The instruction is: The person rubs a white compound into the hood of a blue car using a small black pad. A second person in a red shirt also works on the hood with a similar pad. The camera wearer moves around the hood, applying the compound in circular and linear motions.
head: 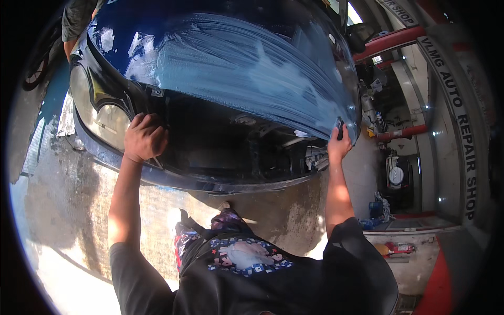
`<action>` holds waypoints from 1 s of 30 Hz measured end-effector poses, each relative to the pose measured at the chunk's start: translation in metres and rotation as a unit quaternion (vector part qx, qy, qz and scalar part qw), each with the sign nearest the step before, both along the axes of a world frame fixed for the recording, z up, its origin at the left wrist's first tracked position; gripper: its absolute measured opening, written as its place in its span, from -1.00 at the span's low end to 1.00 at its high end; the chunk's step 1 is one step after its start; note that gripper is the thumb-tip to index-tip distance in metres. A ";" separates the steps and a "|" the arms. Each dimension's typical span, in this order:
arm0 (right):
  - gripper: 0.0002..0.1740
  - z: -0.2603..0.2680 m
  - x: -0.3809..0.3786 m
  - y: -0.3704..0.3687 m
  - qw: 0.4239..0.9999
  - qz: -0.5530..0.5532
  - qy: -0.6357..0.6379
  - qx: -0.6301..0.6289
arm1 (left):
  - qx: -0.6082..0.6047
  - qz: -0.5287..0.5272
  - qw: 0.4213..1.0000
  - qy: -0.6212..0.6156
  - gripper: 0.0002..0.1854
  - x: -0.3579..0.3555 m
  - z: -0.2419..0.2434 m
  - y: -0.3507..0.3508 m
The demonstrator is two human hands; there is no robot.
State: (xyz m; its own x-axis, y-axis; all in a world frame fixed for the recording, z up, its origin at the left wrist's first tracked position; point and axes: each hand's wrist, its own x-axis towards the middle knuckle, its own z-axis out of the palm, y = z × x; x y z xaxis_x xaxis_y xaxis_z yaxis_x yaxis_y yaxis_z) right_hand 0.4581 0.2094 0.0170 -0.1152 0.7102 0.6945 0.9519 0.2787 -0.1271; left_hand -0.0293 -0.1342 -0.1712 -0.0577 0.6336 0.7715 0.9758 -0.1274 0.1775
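A dark blue car hood (236, 67) spreads before me, a large part of it covered by a wet-looking pale film with curved streaks. My right hand (340, 143) grips a small dark block (340, 128) against the hood's front right corner. My left hand (146, 137) is curled into a loose fist by the headlight (112, 122); whether it holds something cannot be told. Pale patches (141, 51) show on the hood's left part. Below the hood's front edge is the dark open front of the car, with the bumper (220, 185) under it.
Another person's arm and grey sleeve (76, 23) are at the upper left, beside the car. A bicycle or motorcycle wheel (37, 75) stands behind. To the right lie a shop with red beams (401, 133), blue containers (370, 220) and a parked vehicle (395, 173). Concrete floor (157, 220) lies underfoot.
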 end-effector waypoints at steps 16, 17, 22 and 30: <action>-0.39 -0.006 -0.107 -0.085 0.970 0.225 -0.087 0.006 | -0.028 0.008 1.000 0.010 -0.80 -0.004 0.003 -0.002; -0.39 0.004 -0.065 -0.055 0.989 0.136 -0.047 -0.039 | -0.021 0.001 1.000 0.009 -0.80 -0.004 0.002 -0.002; -0.38 0.013 -0.060 -0.027 0.998 -0.012 -0.023 -0.055 | 0.000 -0.022 1.000 0.017 -0.80 -0.011 -0.003 -0.001; -0.40 -0.002 -0.408 -0.205 0.877 0.455 -0.127 0.088 | -0.021 -0.021 0.999 0.018 -0.82 -0.011 0.000 -0.006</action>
